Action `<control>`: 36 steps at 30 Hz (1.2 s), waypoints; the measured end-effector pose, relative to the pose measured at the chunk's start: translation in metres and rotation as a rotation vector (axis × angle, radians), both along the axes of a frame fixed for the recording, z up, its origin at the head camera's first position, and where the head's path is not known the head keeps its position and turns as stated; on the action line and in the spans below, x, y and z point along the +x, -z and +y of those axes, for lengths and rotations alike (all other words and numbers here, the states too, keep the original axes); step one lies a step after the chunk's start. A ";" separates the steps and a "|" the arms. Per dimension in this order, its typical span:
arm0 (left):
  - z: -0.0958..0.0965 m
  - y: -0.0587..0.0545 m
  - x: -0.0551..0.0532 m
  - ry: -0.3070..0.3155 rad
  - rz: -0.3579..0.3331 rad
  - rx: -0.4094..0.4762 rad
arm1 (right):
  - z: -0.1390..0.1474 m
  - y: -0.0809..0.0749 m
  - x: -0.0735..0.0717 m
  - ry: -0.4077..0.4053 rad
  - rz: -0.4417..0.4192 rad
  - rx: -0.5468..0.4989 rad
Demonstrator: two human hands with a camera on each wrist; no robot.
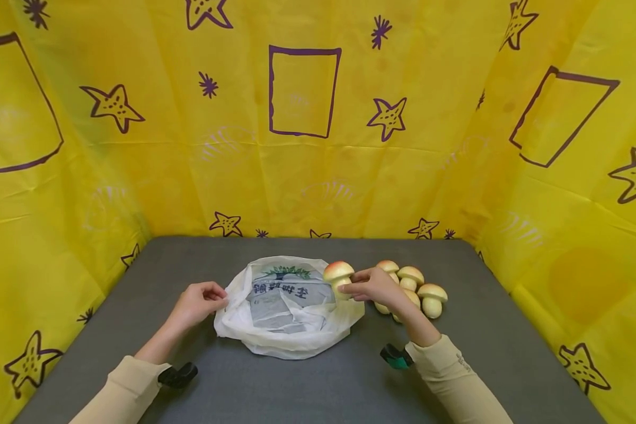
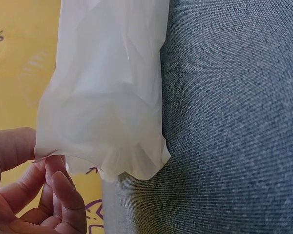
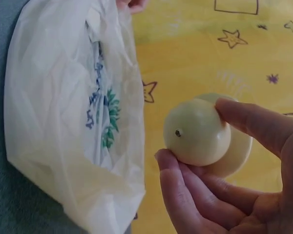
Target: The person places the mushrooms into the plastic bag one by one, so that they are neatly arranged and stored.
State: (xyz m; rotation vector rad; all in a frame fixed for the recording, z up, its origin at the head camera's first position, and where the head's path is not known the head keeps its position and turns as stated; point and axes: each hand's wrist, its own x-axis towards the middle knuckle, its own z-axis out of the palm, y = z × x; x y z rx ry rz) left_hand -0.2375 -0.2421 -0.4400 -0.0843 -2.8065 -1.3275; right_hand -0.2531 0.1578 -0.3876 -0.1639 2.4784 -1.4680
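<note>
On the grey desk (image 1: 297,388), the white bag (image 1: 288,309) sits with its mouth gaping upward, and it looks like the likeliest source of trouble: its film is thin and limp, only the left side of its rim is held, so the right side could fold inward, or the whole bag could slide if something pushed against it. To the right, a clump of loose mushrooms (image 1: 410,275) lies close together just beside the right forearm (image 1: 421,330); their rounded caps would probably roll if the arm brushed them. The held mushroom (image 1: 339,271), raised at the bag's right edge in the head view, could snag its wide cap on that rim, or slip, since its stem looks smooth and only fingertips bear on it. As for the grip, the left hand (image 1: 196,303) pinches the bag's rim between thumb and fingers, nearly closed, with just the film between. The right hand (image 1: 373,287) is parted about as wide as the stem, thumb on one side and fingers on the other; in the right wrist view the mushroom is apart from the bag.
</note>
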 end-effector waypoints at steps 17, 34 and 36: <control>0.001 0.003 0.002 -0.015 -0.010 -0.004 | -0.047 -0.006 -0.021 -0.001 -0.047 0.073; -0.004 0.000 0.001 -0.002 0.007 -0.025 | -0.093 0.000 -0.043 -0.010 -0.106 0.079; -0.004 0.000 0.000 -0.010 0.002 -0.022 | -0.097 0.002 -0.046 -0.004 -0.122 0.062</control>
